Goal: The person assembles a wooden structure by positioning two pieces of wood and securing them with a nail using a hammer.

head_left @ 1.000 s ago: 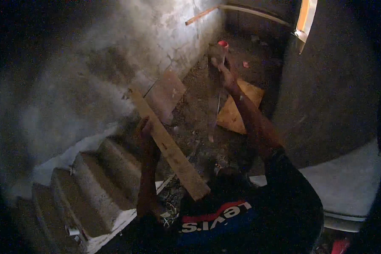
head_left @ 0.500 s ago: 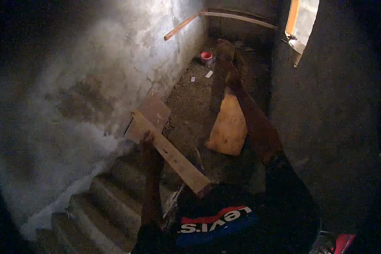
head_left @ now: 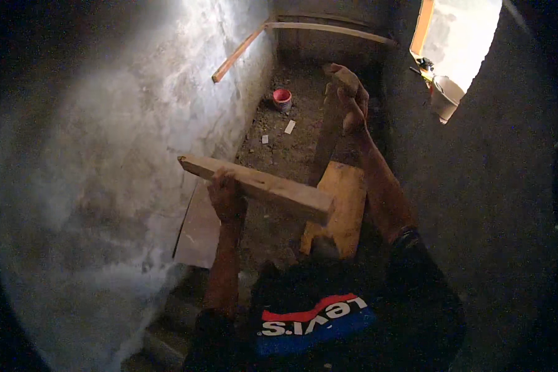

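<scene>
My left hand (head_left: 225, 193) is closed round a short length of pale timber (head_left: 285, 195), held crosswise over the floor, its right end nearer me. Higher up and to the right, my right hand (head_left: 354, 110) is wrapped round the upper end of a long, dark plank (head_left: 327, 139), held lengthwise away from me. Below these lie an orange-brown board (head_left: 347, 224) on the floor and a pinkish panel (head_left: 198, 226) by the left wall, partly hidden by my left arm and the timber.
A red bucket (head_left: 282, 102) and small white pieces (head_left: 289, 126) lie on the rubble-strewn floor (head_left: 273, 146). Wooden battens (head_left: 325, 29) run along the walls. A bright opening (head_left: 459, 31) at right holds a pale bucket (head_left: 446, 99). Concrete steps (head_left: 173, 338) descend at lower left.
The view has tilted up, showing more of the back and the opening. My left hand has raised and swung its timber more crosswise. My right hand still grips the dark plank.
</scene>
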{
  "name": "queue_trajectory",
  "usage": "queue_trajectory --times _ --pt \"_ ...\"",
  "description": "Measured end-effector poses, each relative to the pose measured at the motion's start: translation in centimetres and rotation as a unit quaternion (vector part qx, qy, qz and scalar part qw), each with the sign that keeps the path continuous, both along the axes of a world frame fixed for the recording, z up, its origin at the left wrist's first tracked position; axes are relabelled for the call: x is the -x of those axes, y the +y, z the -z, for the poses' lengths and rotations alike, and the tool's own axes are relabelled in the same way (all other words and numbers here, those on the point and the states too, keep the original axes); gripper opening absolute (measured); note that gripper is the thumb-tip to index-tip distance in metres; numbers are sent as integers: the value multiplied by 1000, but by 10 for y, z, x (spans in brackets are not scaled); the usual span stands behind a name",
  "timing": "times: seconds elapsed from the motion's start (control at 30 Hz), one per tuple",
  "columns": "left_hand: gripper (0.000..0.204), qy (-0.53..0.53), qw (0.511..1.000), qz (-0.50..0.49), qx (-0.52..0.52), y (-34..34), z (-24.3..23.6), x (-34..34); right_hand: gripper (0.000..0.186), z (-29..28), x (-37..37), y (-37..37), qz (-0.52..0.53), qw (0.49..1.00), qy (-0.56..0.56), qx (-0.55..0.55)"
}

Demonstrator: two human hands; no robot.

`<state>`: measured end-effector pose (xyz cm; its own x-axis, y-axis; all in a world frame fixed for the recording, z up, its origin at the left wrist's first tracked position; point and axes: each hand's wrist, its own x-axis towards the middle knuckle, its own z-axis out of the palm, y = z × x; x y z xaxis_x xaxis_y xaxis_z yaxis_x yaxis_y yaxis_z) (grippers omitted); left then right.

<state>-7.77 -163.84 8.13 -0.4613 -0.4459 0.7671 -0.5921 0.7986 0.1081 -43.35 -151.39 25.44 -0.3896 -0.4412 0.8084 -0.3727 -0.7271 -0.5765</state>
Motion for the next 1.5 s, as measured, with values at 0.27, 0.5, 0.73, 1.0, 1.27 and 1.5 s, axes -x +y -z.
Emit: queue_trajectory --times 0.27,0.5,0.73,1.0,1.27,1.5 --pt "66 42 998 47 -1 -124 -43 109 61 6 86 -107 -11 1000 -7 19" --pt "61 27 996 84 25 -233 -49 205 73 17 162 -184 -7 995 -73 -67" --pt "56 -39 995 79 -57 -334 -45 313 66 93 258 -265 28 992 -56 -112" --pt "57 -61 991 107 -48 -413 -34 416 76 168 367 -297 -56 953 -233 -185" --pt "62 -72 986 145 -38 -444 -26 485 69 275 388 -294 21 956 -216 -196" --pt "65 -91 980 166 -59 -472 -9 510 74 236 351 -317 -5 901 -360 -243"
